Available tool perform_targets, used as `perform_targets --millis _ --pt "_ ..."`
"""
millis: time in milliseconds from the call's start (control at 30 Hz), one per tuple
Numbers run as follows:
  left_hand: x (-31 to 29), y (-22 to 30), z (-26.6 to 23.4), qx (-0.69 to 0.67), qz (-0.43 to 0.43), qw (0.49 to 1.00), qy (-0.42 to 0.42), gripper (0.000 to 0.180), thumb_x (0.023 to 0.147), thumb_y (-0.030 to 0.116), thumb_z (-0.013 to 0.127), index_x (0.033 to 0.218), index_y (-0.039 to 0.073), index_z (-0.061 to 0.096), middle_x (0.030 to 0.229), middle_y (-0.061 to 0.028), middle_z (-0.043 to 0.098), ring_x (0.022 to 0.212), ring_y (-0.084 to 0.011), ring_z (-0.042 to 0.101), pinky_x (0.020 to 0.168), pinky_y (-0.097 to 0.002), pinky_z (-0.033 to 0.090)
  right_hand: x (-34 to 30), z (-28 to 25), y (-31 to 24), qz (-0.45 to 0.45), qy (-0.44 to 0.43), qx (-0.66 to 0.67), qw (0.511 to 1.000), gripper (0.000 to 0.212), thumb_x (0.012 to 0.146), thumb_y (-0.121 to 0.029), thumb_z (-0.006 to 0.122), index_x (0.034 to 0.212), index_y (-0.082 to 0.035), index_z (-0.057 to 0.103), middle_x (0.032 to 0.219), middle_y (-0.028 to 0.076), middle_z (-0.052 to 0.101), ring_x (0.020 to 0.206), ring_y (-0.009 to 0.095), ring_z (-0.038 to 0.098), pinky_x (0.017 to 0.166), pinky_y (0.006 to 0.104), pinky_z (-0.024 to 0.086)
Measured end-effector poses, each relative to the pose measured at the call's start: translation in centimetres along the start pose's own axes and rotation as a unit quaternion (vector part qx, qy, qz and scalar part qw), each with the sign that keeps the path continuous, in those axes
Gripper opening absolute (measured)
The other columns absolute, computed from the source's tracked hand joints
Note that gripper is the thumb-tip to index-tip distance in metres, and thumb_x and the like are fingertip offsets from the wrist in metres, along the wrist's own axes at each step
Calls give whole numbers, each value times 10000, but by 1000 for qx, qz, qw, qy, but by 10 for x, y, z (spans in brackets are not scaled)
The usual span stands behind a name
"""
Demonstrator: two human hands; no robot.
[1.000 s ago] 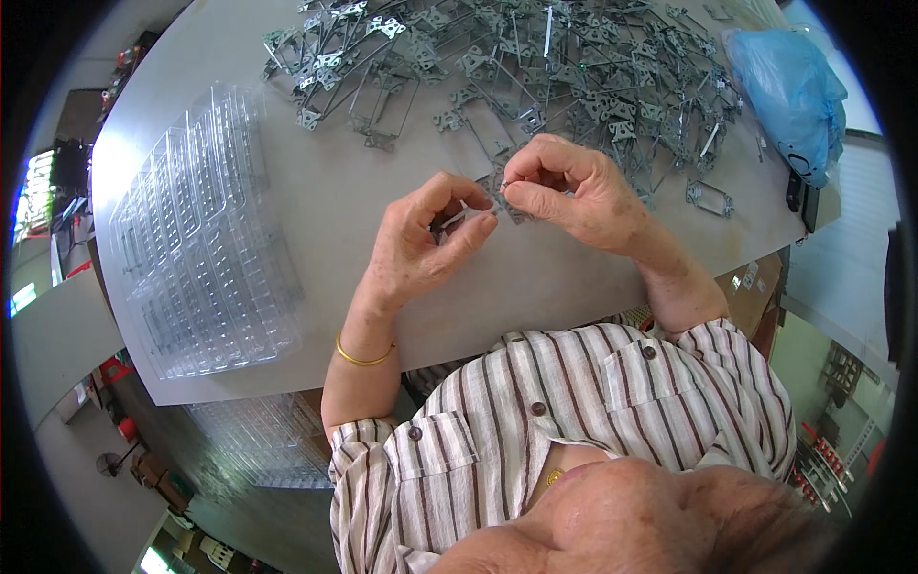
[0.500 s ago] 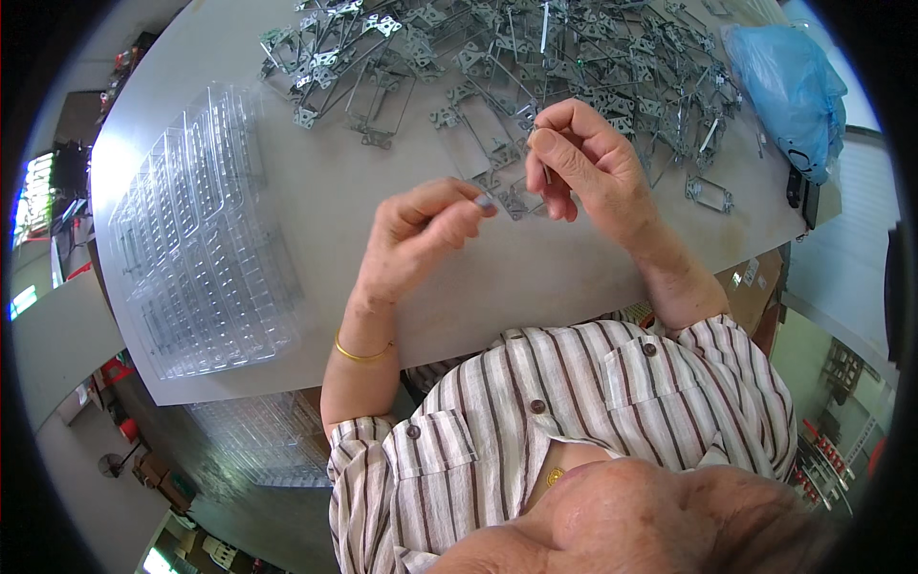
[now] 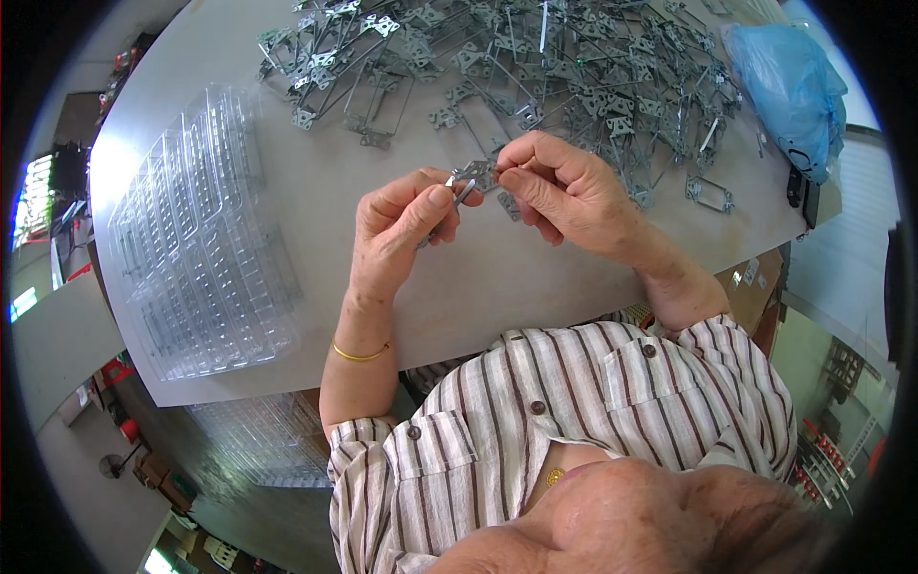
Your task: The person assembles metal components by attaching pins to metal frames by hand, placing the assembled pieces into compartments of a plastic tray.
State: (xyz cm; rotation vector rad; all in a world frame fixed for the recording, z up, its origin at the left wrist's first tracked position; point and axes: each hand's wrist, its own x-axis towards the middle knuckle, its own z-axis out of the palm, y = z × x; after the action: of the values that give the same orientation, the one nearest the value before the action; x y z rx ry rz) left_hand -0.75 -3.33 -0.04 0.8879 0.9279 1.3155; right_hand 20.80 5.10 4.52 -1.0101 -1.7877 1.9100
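My left hand [image 3: 394, 228] is closed, with thumb and fingers gripping a small grey metal bracket [image 3: 470, 175]. Its flat end plate, which has cut-outs, sticks out past the fingertips toward the right. My right hand [image 3: 572, 196] is closed too, its thumb and forefinger pinched at the right side of that bracket; the fingers cover part of what they hold. Just beneath the right fingertips another metal plate [image 3: 509, 205] shows, partly hidden. Farther away lies a large tangled pile of similar metal brackets [image 3: 620, 126], made of plates joined by thin rods.
Clear plastic trays [image 3: 206, 249] with rows of moulded pockets lie at the table's left. A blue plastic bag [image 3: 789, 96] sits at the far right beside a dark object [image 3: 803, 196]. One loose bracket [image 3: 710, 194] lies apart near the right edge. More clear trays [image 3: 258, 440] are below the table.
Both hands have come together: the right moved left and nearer, the left shifted slightly left. The bracket's end plate now shows between them.
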Motion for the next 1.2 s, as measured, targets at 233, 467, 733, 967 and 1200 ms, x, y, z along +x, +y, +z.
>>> perform_targets --millis 233,467,733,967,1200 --pt "0 3 4 58 8 998 -4 260 973 215 667 888 -26 714 878 -78 676 659 -76 547 561 -222 406 0 0 2 11 5 25 1000 125 1032 -193 582 1067 -76 607 686 -10 597 510 53 560 446 211 430" --pt "2 7 4 184 45 982 -15 259 955 150 655 768 -29 660 976 -161 684 690 -110 561 604 -245 443 1 -5 -1 36 13 109 993 161 1034 -154 566 1113 -14 553 868 51 631 623 104 646 569 247 544" --pt "-4 8 5 195 51 980 5 294 953 155 640 724 -29 644 989 -169 693 684 -115 581 595 -245 452 1 -1 2 19 6 167 986 182 1035 -122 546 1163 3 513 903 66 618 658 119 660 617 279 587" --pt "-3 9 6 186 40 982 8 343 967 220 644 727 -25 649 993 -169 693 675 -105 571 585 -237 445 1 1 7 -8 10 155 988 203 1038 -147 550 1177 -7 503 899 68 616 591 101 623 543 243 536" --pt "-3 8 11 149 45 988 8 339 977 227 642 752 -27 652 980 -164 688 676 -97 554 587 -235 434 1 2 3 9 16 109 994 218 1036 -161 558 1185 -10 506 874 59 615 553 90 591 491 228 481"
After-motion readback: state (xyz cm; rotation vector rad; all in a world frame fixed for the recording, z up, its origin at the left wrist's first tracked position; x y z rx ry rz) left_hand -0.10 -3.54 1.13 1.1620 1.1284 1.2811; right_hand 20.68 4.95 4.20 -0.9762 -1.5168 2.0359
